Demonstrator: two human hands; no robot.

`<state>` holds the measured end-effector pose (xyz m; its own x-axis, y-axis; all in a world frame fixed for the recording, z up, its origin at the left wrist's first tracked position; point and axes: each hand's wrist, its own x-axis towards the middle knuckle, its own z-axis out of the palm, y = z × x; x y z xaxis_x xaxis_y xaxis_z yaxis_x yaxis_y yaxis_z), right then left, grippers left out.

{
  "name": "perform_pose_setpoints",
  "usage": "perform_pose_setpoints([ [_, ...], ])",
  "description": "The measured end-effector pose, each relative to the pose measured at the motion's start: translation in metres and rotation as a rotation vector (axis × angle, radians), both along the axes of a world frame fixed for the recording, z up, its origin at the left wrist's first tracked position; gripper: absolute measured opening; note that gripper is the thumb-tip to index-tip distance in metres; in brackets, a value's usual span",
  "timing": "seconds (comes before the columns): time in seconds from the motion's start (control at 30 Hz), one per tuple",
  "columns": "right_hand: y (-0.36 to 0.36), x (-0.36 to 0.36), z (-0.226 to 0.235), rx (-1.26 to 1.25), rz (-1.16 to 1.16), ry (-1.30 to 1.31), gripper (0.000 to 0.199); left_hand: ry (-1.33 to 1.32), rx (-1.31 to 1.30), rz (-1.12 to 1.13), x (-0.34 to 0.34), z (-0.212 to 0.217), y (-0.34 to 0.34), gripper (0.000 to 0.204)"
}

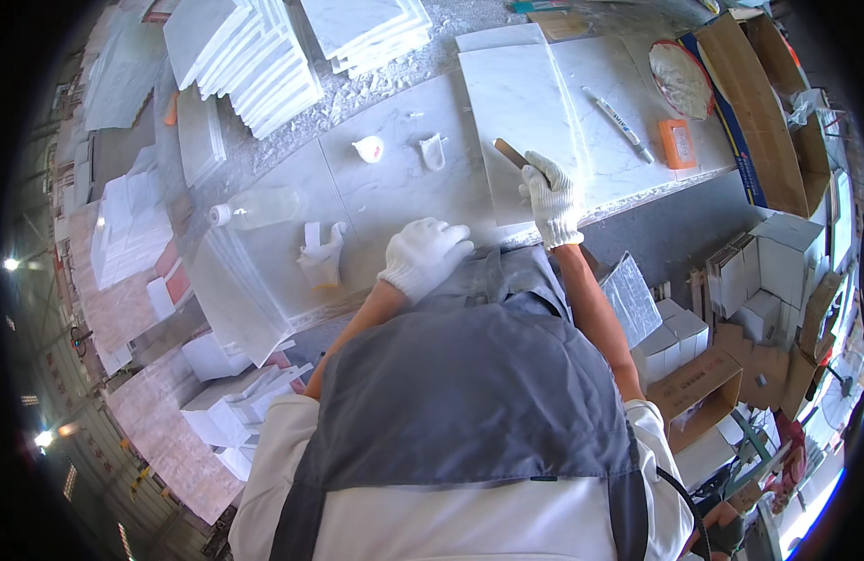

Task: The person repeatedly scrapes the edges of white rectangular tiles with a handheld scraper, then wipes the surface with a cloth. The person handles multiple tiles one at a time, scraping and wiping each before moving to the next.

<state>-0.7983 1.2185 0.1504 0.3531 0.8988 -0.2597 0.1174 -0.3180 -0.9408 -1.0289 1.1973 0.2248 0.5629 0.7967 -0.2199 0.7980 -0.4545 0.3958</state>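
Note:
My right hand, in a white knit glove, is closed around a thin, flat brown tool resembling a small scraper blade. Its tip points up and left over a white marbled tile. My left hand, also gloved, lies at the bench's near edge with its fingers loosely stretched to the right and nothing visible in them. Left of it lies an empty white glove. Beyond are a small white rounded piece and a whitish scoop-shaped piece.
Stacked tiles stand at the back left, near a clear plastic bottle. A paint marker, an orange box and a round tub of pale paste lie to the right. Cardboard boxes border the bench's right end.

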Motion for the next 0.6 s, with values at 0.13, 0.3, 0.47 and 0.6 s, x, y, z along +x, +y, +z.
perform_pose_setpoints([
  [0.13, 0.001, -0.008, -0.013, 0.153, 0.034, -0.263, 0.025, 0.0, -0.054, -0.001, -0.011, -0.001, 0.002, 0.025],
  [0.3, 0.0, -0.013, -0.014, 0.277, 0.061, -0.542, 0.022, 0.02, -0.057, 0.022, -0.018, 0.002, 0.003, 0.028],
  [0.47, -0.006, -0.013, -0.001, 0.249, -0.03, -0.394, 0.029, -0.058, 0.054, 0.213, -0.024, -0.004, 0.002, 0.031],
  [0.6, -0.014, -0.001, 0.009, -0.023, -0.149, 0.403, 0.043, -0.206, 0.277, 0.551, -0.042, -0.02, 0.012, 0.041],
])
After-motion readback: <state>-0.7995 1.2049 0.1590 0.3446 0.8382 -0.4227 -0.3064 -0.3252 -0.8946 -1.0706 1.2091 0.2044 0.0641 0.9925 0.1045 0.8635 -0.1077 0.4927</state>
